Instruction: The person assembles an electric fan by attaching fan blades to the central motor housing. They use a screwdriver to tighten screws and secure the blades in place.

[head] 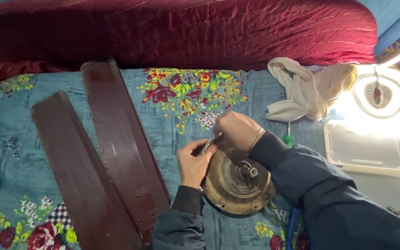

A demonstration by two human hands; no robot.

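Centre frame, I see both hands — left hand (193,162), right hand (234,130) — pinching what looks like a small metal piece (207,145) at the round motor housing (237,183) rim.

I see both my arms in dark navy long sleeves, the fabric creased and bunched near the round fan motor housing (237,183). A thin silver bangle (254,140) circles my right wrist, just above that housing. Both hands are bare, ungloved.

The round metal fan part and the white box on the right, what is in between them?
In the head view, the person's dark right sleeve crosses between the round metal fan part and the white box.
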